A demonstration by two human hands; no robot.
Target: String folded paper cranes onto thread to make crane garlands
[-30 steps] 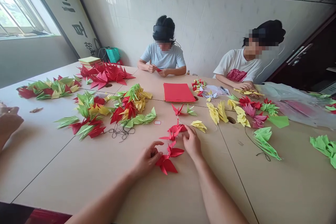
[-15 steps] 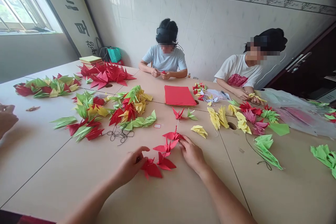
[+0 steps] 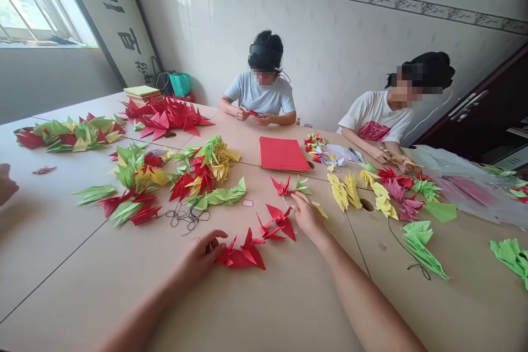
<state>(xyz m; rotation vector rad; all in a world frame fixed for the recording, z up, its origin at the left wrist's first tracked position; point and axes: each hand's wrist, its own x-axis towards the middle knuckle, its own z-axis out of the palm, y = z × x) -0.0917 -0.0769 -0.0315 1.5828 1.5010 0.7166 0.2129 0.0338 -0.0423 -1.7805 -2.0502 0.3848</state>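
Note:
A string of red paper cranes (image 3: 249, 247) lies in a slanting row on the table before me. My left hand (image 3: 202, 256) has its fingers curled and the thumb against the crane at the near left end. At the far right end, my right hand (image 3: 307, 213) pinches by the tip of the last crane (image 3: 282, 222); its exact hold on crane or thread is partly hidden. Beyond it, a white thread runs to a single red crane (image 3: 281, 185), apart from the row. A green folded piece (image 3: 304, 186) rests just beside that crane.
Red paper squares (image 3: 284, 154) are stacked ahead. Mixed folded-paper garlands (image 3: 136, 176) and tangled black cord (image 3: 185, 217) lie left, yellow pieces (image 3: 338, 191) and green ones (image 3: 424, 247) right. Two people (image 3: 259, 93) sit across the table, and another person's hand (image 3: 6, 184) shows at the left edge.
My right hand has moved away from me and slightly right, and the row of red cranes has stretched that way. My left hand has shifted slightly left with its end.

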